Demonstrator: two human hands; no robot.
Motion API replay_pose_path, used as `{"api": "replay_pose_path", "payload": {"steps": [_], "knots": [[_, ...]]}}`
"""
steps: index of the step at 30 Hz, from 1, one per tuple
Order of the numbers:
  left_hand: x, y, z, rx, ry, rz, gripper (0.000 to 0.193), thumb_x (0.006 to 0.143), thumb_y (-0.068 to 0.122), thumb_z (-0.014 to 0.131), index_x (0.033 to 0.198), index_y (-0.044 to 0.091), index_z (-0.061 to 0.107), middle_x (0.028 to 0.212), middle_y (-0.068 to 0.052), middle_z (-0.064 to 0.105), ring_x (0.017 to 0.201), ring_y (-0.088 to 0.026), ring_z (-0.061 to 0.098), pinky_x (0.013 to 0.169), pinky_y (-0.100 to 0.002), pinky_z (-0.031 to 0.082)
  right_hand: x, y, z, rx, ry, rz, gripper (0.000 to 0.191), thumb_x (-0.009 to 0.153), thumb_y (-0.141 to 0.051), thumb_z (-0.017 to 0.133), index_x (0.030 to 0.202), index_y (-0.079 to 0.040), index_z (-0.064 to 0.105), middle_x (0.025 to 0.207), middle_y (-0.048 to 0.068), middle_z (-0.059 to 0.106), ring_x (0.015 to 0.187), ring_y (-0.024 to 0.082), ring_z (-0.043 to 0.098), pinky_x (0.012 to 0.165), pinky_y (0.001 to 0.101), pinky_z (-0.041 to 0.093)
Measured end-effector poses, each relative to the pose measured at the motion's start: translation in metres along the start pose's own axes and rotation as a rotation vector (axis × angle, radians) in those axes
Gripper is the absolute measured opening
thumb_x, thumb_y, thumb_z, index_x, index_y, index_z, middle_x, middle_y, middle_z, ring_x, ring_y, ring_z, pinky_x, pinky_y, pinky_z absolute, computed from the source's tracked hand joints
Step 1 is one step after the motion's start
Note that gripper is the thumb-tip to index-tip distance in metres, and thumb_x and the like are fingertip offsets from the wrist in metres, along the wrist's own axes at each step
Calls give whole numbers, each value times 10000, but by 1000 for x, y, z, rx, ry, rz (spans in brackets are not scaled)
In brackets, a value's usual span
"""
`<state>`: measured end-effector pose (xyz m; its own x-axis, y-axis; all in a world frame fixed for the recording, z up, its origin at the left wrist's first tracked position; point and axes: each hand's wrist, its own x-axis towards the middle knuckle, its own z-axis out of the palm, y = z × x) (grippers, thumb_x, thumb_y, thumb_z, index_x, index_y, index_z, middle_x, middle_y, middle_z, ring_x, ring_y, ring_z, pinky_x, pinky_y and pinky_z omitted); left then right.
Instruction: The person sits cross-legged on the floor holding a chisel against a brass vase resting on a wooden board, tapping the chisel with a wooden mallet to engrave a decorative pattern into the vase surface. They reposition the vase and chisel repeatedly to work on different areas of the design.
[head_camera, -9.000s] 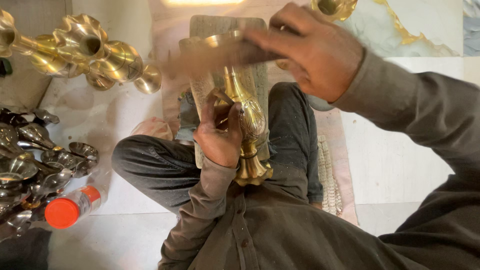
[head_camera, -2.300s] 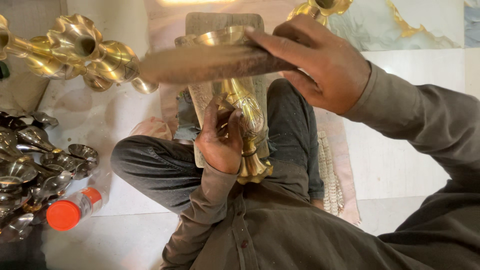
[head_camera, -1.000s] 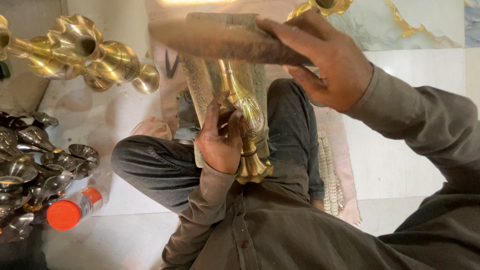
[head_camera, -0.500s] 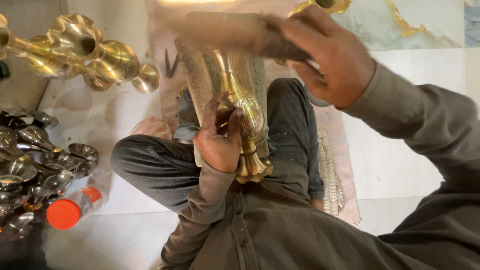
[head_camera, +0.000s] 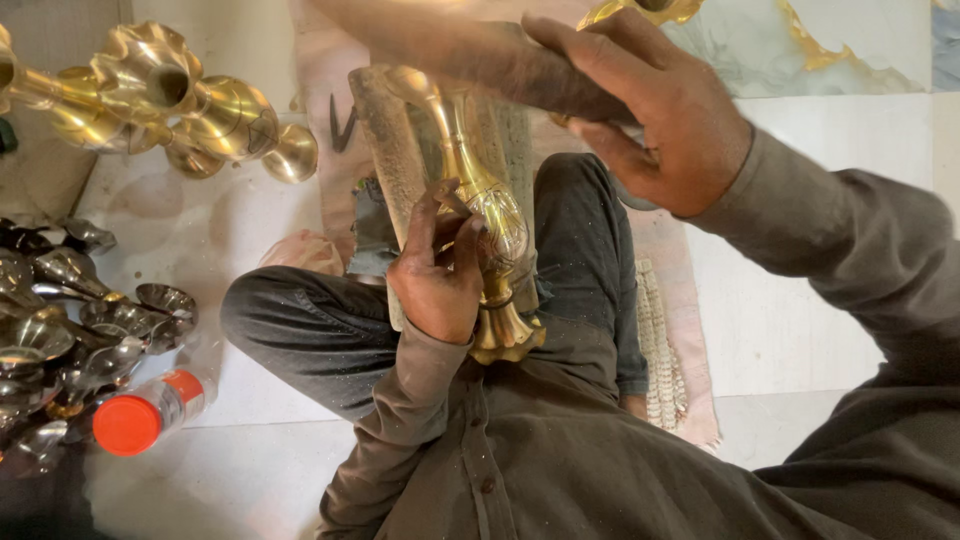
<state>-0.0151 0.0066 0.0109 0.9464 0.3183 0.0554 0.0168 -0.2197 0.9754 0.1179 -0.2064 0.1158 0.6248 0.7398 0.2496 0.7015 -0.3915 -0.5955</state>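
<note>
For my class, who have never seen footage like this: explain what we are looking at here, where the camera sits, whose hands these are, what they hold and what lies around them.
There is one picture, taken by a camera worn on a person's head and looking down at their own lap, so you see the wearer's arms and crossed legs. No machine is involved; the work is done with bare hands.

The left hand presses a small pointed tool, too small to make out clearly, against a tall brass vase that lies on a wooden block across the lap. The right hand grips a dark wooden mallet, raised above the vase and blurred.

On the pale floor, further brass vases lie in a pile, with darker metal pieces below them and a small bottle with a red cap.
</note>
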Motion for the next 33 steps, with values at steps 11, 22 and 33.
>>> {"api": "replay_pose_path", "payload": {"steps": [11,22,33], "knots": [[1,-2,0,1,6,-7,444,969,30,694,1392,53,561,965,-84,794,873,-128,778,762,-285,648,4,-3,-2,-663,73,-344,548,962,61,671,1480,-105,605,1153,112,576,1056,287,551,981,469,472],[0,-3,-2,37,-20,59,359,992,6,689,1340,31,605,983,-105,797,915,-133,792,787,-286,639,2,-7,0,-328,2,-75,577,959,-15,665,1503,-123,508,1237,137,548,1064,314,554,935,499,467],[0,0,-3,30,-30,30,344,999,22,691,1332,27,604,987,-99,801,911,-129,785,773,-288,647,-2,0,0,-865,79,-347,597,888,39,691,1440,-176,617,1165,67,596,1034,279,568,995,488,460]]}}
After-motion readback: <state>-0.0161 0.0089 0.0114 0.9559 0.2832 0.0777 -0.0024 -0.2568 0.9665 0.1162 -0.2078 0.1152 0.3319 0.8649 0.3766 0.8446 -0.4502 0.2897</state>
